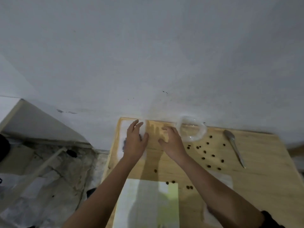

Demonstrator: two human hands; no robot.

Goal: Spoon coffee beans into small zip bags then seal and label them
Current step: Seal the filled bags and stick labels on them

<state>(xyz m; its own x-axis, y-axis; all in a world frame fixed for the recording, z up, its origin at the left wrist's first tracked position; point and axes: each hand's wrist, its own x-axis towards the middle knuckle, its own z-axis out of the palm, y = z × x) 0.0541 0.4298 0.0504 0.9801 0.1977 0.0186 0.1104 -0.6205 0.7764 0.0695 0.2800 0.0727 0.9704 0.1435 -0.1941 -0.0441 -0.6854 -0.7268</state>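
Where we stand: early to middle, we judge; one bag has beans in it, its seal state is too blurred to tell, no label on it that we see.
Left to do: gather the spilled beans, fill more bags, seal, label.
Zip bag [123,129]: flat at the far left corner of the desk [255,178], a dark clump of coffee beans [124,143] showing through it.
Left hand [135,142]: fingers straight and spread, pressing flat on that bag.
Right hand [171,142]: fingers loosely curled, holding nothing, between the bag and the tub.
Clear plastic tub [202,128]: far edge of the desk, just beside the right hand; looks empty to us.
Loose beans [204,151]: scattered over the desk between tub and spoon, a few nearer us.
Spoon [233,145]: lying on the desk at right, untouched, bowl empty as far as we see.
White sheet [139,203]: near edge, with a yellow-green strip [167,203]; possibly the labels, we cannot tell.
Pale film [226,180]: under the right forearm, maybe a spare bag, unclear.
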